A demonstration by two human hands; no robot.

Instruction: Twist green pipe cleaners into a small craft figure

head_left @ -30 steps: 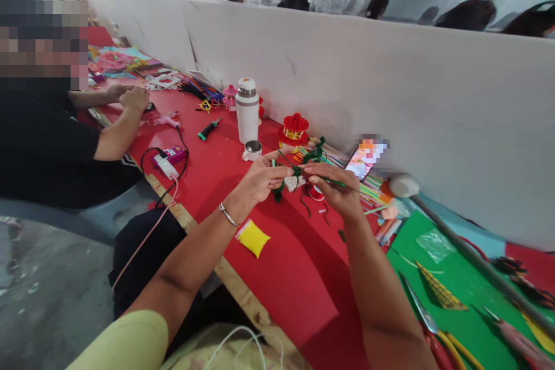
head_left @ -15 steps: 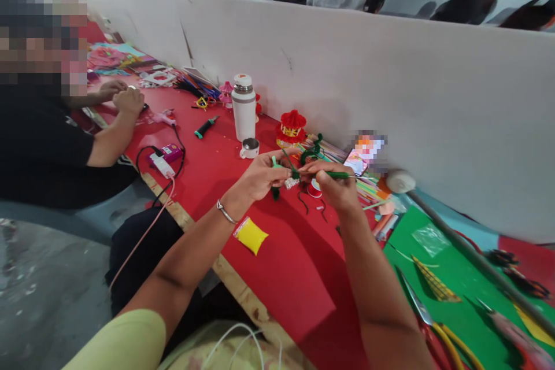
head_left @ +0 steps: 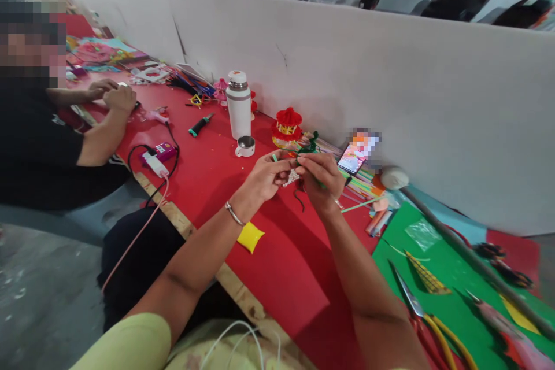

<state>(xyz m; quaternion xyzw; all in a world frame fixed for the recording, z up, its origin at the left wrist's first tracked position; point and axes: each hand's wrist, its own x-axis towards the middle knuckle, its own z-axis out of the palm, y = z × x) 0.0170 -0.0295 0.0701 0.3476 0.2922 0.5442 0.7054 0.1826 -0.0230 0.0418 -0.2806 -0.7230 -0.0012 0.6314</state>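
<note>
My left hand (head_left: 269,178) is closed, its thumb and fingers pinching a small dark green fuzzy pipe cleaner piece (head_left: 299,158). A pale green stick end (head_left: 274,157) pokes up between its fingers. At the same piece, the fingertips of my right hand (head_left: 323,176) meet the left ones in a pinch. Most of the piece is hidden by the fingers. A slim green-handled tool (head_left: 321,184) lies inside my right palm, largely covered. Just behind the hands stands a curled dark green pipe cleaner shape (head_left: 311,143). Small whitish beads (head_left: 291,178) lie beneath them.
A white thermos (head_left: 239,107) and its cup (head_left: 245,147) stand beyond my left hand. Near the wall are a red fuzzy lantern (head_left: 288,124) and a phone (head_left: 358,153). Scissors (head_left: 410,295) lie at right, a yellow packet (head_left: 251,237) in front. A co-worker's hands (head_left: 113,94) work at left.
My right hand has turned and closed in on the green piece against the left fingers. The green-handled tool, earlier sticking out to the right, is now mostly hidden in the palm.
</note>
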